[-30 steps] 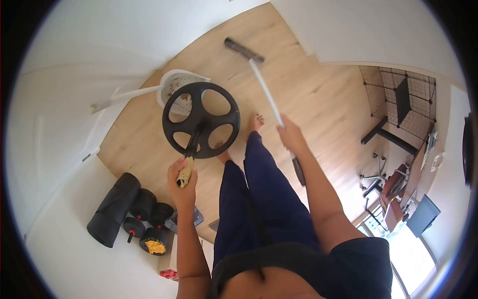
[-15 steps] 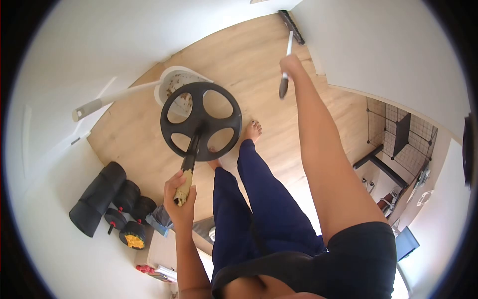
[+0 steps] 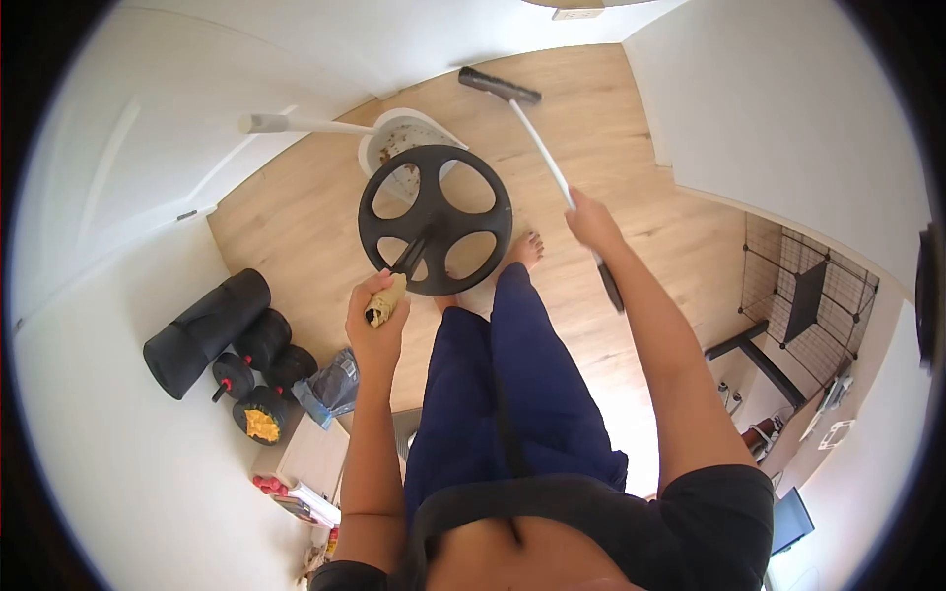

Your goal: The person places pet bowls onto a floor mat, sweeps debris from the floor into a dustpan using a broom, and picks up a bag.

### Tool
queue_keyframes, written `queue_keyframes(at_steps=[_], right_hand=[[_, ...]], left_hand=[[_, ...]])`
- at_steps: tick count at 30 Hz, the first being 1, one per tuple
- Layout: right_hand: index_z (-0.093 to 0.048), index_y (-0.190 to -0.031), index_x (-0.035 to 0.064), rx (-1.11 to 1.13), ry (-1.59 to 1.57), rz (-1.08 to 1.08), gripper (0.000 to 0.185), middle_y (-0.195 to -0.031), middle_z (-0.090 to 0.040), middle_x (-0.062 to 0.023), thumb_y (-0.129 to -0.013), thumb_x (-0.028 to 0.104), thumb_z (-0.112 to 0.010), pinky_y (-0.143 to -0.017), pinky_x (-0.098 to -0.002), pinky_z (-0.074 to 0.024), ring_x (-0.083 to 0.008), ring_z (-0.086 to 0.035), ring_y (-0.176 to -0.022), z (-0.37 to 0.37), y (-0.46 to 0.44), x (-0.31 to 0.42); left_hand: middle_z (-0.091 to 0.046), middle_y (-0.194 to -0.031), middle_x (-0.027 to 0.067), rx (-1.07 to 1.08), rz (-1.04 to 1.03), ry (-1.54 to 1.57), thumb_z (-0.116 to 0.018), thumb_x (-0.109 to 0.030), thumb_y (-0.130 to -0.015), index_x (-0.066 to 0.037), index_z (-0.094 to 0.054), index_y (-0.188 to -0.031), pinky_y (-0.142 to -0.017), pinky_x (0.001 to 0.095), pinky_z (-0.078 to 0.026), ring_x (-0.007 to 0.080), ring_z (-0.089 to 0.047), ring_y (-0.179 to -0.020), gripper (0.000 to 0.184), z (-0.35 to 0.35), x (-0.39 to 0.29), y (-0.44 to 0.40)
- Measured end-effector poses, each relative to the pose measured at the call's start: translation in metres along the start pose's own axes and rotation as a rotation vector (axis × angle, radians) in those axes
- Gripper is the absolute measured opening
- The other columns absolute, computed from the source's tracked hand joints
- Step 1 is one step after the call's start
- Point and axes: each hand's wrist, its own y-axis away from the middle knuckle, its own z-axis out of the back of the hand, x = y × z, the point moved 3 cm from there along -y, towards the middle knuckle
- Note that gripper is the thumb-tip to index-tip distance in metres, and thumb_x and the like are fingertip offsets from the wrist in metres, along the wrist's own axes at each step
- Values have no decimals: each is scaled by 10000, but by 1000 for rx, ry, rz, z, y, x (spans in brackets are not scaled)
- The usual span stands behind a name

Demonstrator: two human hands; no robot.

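My left hand (image 3: 376,320) is closed around the peeling tan wrap of a pole with a black round base (image 3: 455,225), which has large cutouts and faces the floor. My right hand (image 3: 596,222) grips the white handle of a broom (image 3: 539,141). The broom's dark bristle head (image 3: 500,86) is by the far wall, right of the dustpan. A white long-handled dustpan (image 3: 448,130) with brown debris in it lies on the floor, partly hidden behind the round base.
My bare foot (image 3: 528,251) stands on the wooden floor (image 3: 591,128). To the left are a black foam roller (image 3: 207,330), dumbbells (image 3: 264,340) and a plastic bag (image 3: 335,384). A wire grid rack (image 3: 808,286) stands at the right, below the white wall.
The broom head has swung left from the right corner toward the dustpan, and my right hand has come closer to me. My view has shifted; my left hand keeps its grip on the pole.
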Motion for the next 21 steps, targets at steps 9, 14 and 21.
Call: queue_keyframes(at_steps=[9, 14, 21], right_hand=[[-355, -1258, 30, 31, 484, 79, 388, -783, -624, -200, -889, 145, -331, -598, -482, -482, -373, -618, -712, -27, 14, -38], [-270, -1355, 75, 195, 517, -18, 490, -776, -620, -206, -884, 163, -373, -614, -479, -478, -348, -621, -726, -32, 104, -88], [-354, -1334, 157, 117, 193, -184, 515, -860, -612, -240, -840, 223, -486, -701, -474, -470, -380, -602, -805, -3, 138, -106]], left_hand=[[-589, -1066, 136, -30, 18, 72, -619, 46, -683, -20, -564, -954, -855, 285, -433, 196, -565, -980, 284, 11, 7, 8], [-584, -1074, 128, -40, 40, 54, -633, 40, -693, -17, -562, -958, -857, 278, -432, 185, -560, -975, 280, 23, -11, 14], [-571, -1092, 136, 1, -1, 27, -642, 25, -702, -9, -555, -976, -864, 278, -425, 185, -560, -969, 290, 23, -54, 17]])
